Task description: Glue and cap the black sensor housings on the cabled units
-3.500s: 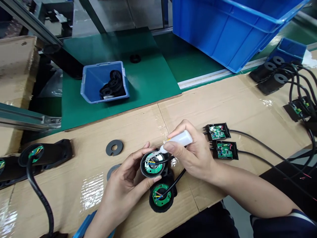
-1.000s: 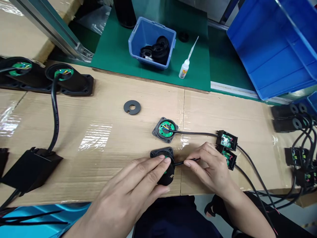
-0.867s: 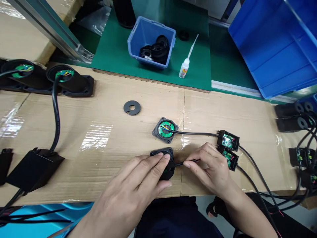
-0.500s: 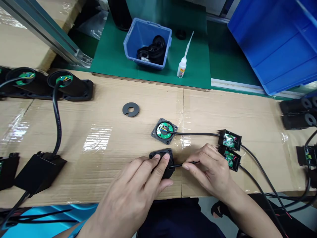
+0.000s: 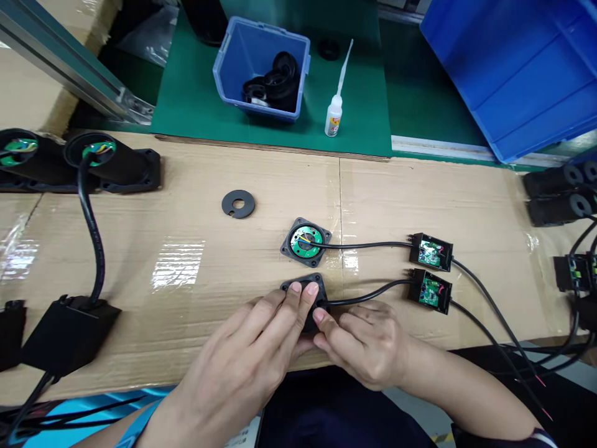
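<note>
My left hand [image 5: 256,339] presses its fingertips on the top of a black square-flanged housing [image 5: 318,281] near the table's front edge. The thumb of my right hand [image 5: 366,342] rests on the housing's right side, its other fingers curled in below. Together they grip the part, and they hide most of it. A black cable [image 5: 368,295] runs from the housing to a small open black box with a green circuit board [image 5: 431,291]. Just behind lies a second flanged part [image 5: 305,241] with a green round board, wired to another such box [image 5: 430,251].
A slotted black washer [image 5: 238,204] lies left of centre on the cardboard-covered table [image 5: 275,174]. Farther back are a blue bin [image 5: 224,78] of black rings and a white dropper bottle [image 5: 333,115]. Black cylinders [image 5: 116,163] and a cabled black box [image 5: 69,336] stand left.
My right hand has let go of the cable and moved left onto the housing. The left hand stays on it. The whole view has shifted slightly.
</note>
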Demonstrator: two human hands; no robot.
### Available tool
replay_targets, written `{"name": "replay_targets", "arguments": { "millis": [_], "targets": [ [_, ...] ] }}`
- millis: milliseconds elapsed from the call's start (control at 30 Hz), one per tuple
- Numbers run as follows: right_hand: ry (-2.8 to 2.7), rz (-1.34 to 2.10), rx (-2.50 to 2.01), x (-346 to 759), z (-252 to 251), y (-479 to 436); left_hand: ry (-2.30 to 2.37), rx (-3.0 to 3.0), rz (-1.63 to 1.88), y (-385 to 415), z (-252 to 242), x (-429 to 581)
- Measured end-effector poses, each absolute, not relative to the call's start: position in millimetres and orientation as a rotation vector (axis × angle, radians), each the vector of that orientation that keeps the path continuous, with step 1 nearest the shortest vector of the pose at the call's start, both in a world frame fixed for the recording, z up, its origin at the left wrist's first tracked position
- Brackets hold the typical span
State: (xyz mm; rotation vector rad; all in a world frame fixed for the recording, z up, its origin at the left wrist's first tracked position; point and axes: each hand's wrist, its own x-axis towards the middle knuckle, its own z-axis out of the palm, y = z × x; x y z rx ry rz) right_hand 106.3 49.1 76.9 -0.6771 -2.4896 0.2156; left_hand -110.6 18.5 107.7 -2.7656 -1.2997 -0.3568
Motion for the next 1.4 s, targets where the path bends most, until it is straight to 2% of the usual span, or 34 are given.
{"name": "replay_targets", "arguments": {
  "millis": [200,367,533,633,1067,1200,1267,1400],
  "targets": [
    [-2.511,0.261,-0.694,110,79,47,-1.461,-2.956,-0.789,28,85,-127],
    [-2.479,0.281,-0.711,108,75,46,-1.799,-3.015,-1.243,24,71,-124],
    [-2.459,0.29,-0.713,108,72,46,-2.319,-3.064,-1.543,26,74,-118],
    [-2.444,0.285,-0.724,108,71,46,-2.429,-3.004,-1.714,36,74,-115],
    [-2.437,0.279,-0.712,107,70,46,-2.202,-3.206,-1.647,54,75,-113],
    [-2.433,0.286,-0.696,108,70,47,-2.32,-2.741,-1.731,41,72,-133],
    [-2.43,0.297,-0.696,108,71,47,-2.121,-2.619,-1.685,30,69,-141],
    [-2.444,0.31,-0.715,108,71,48,-1.421,-2.796,-1.272,11,64,-148]
  ]
}}
